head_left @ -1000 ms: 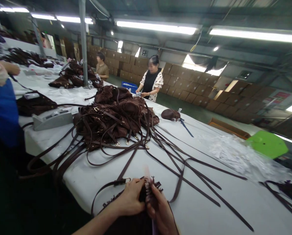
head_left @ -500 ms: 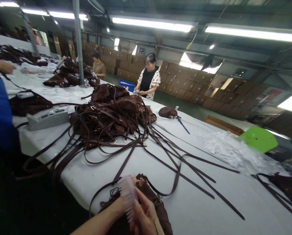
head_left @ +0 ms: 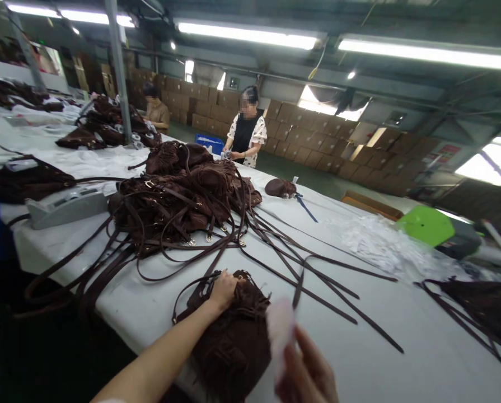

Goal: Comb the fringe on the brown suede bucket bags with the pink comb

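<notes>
A dark brown fringed bag (head_left: 233, 341) lies at the near edge of the white table. My left hand (head_left: 224, 291) is closed on the top of this bag, near its strap and fringe. To the right of the bag, my right hand (head_left: 307, 366) grips a pale pinkish brush (head_left: 280, 330), blurred by motion and held apart from the fringe. Just beyond, a large heap of similar brown bags (head_left: 178, 196) spreads long straps with gold buckles across the table.
A grey tape dispenser (head_left: 65, 207) stands left of the heap. Clear plastic bags (head_left: 371, 240) and a green-topped machine (head_left: 426, 225) are on the right. Another brown bag (head_left: 481, 308) lies at the right edge. Across the table stands a person (head_left: 247, 131); stacked cartons (head_left: 313, 137) line the back.
My right hand has moved the brush right, off the bag and away from my left arm. More of the bag and my left hand now shows. The view has shifted slightly right.
</notes>
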Demonstrator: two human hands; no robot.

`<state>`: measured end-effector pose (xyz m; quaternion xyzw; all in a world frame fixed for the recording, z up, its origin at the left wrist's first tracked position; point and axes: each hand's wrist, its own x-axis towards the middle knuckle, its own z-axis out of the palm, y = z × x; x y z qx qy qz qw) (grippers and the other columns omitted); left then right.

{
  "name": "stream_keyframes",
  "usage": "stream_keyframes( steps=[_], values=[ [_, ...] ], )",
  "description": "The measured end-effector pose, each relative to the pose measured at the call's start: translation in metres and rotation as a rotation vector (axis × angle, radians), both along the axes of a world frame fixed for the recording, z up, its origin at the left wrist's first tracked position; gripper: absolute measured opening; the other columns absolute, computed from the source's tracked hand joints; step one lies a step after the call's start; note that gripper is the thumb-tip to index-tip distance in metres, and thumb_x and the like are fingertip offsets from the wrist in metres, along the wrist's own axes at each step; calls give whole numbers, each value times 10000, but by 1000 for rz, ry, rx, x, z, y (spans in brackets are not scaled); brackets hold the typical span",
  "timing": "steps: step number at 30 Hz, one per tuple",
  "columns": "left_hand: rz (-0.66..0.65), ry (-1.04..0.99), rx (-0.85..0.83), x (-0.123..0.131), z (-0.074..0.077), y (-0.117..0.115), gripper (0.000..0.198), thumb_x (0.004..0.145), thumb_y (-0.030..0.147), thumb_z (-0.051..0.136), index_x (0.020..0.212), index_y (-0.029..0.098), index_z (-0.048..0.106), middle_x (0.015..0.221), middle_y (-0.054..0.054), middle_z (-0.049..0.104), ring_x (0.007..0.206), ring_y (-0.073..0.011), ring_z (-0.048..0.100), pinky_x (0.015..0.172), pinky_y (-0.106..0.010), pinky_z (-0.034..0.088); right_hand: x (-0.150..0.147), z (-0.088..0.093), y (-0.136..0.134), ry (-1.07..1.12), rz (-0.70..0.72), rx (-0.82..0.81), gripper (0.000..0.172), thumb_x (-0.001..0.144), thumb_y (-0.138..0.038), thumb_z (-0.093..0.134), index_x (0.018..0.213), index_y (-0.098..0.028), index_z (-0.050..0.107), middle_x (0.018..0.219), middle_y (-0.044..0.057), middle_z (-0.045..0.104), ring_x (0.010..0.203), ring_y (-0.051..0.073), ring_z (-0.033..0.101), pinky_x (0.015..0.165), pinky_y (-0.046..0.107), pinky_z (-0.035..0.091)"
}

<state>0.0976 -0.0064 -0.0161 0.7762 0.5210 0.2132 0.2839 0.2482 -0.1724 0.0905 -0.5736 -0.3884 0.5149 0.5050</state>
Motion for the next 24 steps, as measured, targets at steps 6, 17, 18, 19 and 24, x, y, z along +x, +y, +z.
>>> stream_keyframes(
  steps=[6, 17, 18, 19, 24],
  values=[
    [41, -321, -37, -22, 19, 20, 405, 916, 485, 414, 866, 161, 651, 673, -5, 615, 672, -168, 574, 656, -262, 471, 34, -36, 35, -232, -102, -90, 971, 668, -698, 663, 1364, -68, 417, 407, -51, 526, 330, 142, 434, 319, 211, 316],
    [-81, 23, 19, -6, 35, -67, 709, 680, 473, 694, 1295, 165, 521, 1183, -156, 604, 1103, -355, 512, 979, -529, 379, 30, -88, 22, 92, -267, -141, 506, 634, -607, 741, 850, -190, 553, 495, -61, 554, 351, 82, 409, 351, 177, 291],
    [-98, 137, 1, 8, 29, -80, 764, 664, 412, 702, 1341, 134, 484, 1224, -187, 579, 1137, -386, 485, 995, -570, 351, 30, -87, 21, 110, -264, -137, 484, 630, -576, 751, 850, -191, 559, 502, -61, 555, 366, 84, 421, 361, 178, 303],
    [-93, 224, -15, 20, 23, -91, 796, 660, 352, 695, 1376, 107, 447, 1249, -210, 560, 1157, -402, 466, 999, -590, 339, 30, -86, 19, 126, -259, -133, 465, 630, -547, 756, 858, -190, 566, 503, -60, 554, 378, 88, 432, 370, 180, 313],
    [-55, 371, -58, 37, 9, -91, 609, 780, 108, 495, 1386, 99, 430, 1168, -211, 604, 1144, -365, 495, 910, -499, 425, 39, -93, 6, 97, -215, -163, 526, 631, -567, 740, 939, -181, 558, 521, -47, 581, 351, 100, 439, 355, 207, 323]
  ],
)
